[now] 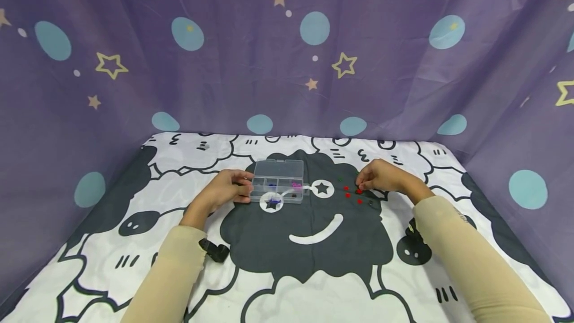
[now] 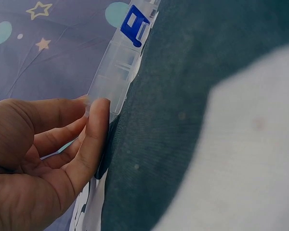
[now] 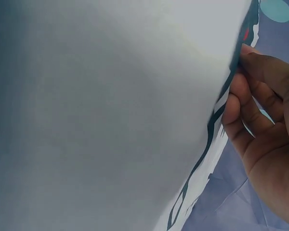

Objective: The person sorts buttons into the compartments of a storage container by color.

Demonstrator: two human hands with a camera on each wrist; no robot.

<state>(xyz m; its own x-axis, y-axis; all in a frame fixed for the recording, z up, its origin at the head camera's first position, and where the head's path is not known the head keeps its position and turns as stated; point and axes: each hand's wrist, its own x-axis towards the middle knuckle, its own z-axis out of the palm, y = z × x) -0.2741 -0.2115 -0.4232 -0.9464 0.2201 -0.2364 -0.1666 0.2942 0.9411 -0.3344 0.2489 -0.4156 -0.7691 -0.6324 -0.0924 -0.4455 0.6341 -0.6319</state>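
Note:
A clear plastic compartment box (image 1: 278, 197) lies with its lid (image 1: 279, 169) raised at the back. My left hand (image 1: 227, 186) grips the box's left end between thumb and fingers; in the left wrist view the left hand (image 2: 53, 154) pinches its corner. Pink pieces (image 1: 296, 185) show in a right compartment. A blue clip-like piece (image 2: 135, 25) shows along the box's front. To the right, my right hand (image 1: 380, 175) reaches down with thumb and fingertips pinched at a small red piece (image 1: 359, 192). The right wrist view shows the right hand (image 3: 267, 110) with its fingertips together near a red bit (image 3: 246, 33).
Several more small red pieces (image 1: 347, 195) lie scattered left of and below the right hand. A tiny green piece (image 1: 340, 180) and a dark one (image 1: 370, 203) lie among them. The sheep-patterned cloth (image 1: 309, 258) covers the table; a purple curtain (image 1: 251, 79) hangs behind.

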